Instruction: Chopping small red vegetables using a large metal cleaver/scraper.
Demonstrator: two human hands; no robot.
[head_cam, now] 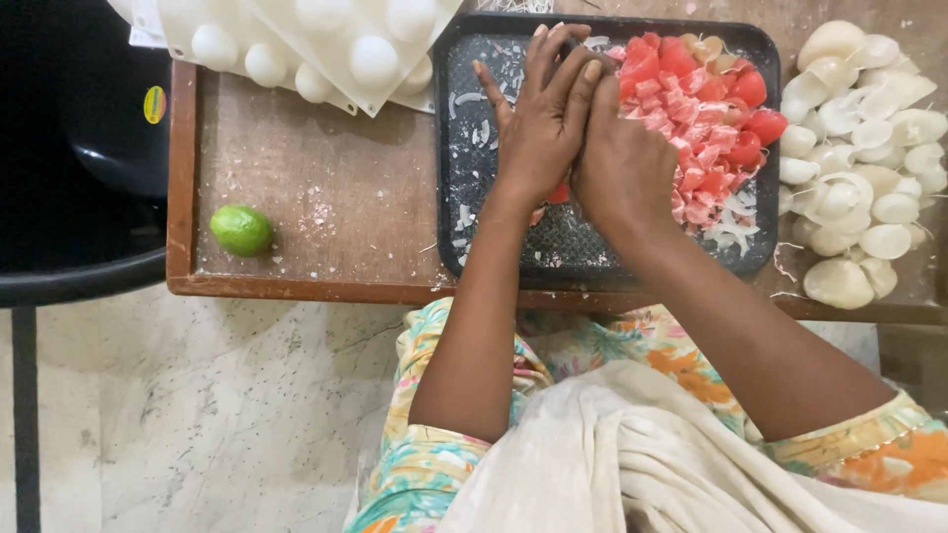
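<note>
nearest the camera, a pale cloth (632,454) is lying over the person's lap, with floral sleeves (444,464) on either side. beyond it the two forearms are reaching up onto a wooden table (326,197). the left hand (538,123) is lying flat, fingers spread and released, pressing down over something on the dark tray (464,158). the right hand (622,163) is tucked against it, fingers curled as if clenching a handle, but what it is gripping is hidden under the left hand, so i cannot tell. a sliver of red is peeking out beneath the palms. just right of the hands, chopped tomato pieces (701,109) are sitting heaped on the tray, with white onion shreds (731,232) at the near edge. further right, peeled onion layers (869,158) are piling on the table, and a lime (242,230) is resting well apart on the left. at the far edge white moulded trays (326,49) are overlapping.

the risk, as i judge it: the left fingers are sitting right over the cutting spot, so a slip on wet tomato could nick them, and the heap could get pushed over the tray rim.
</note>
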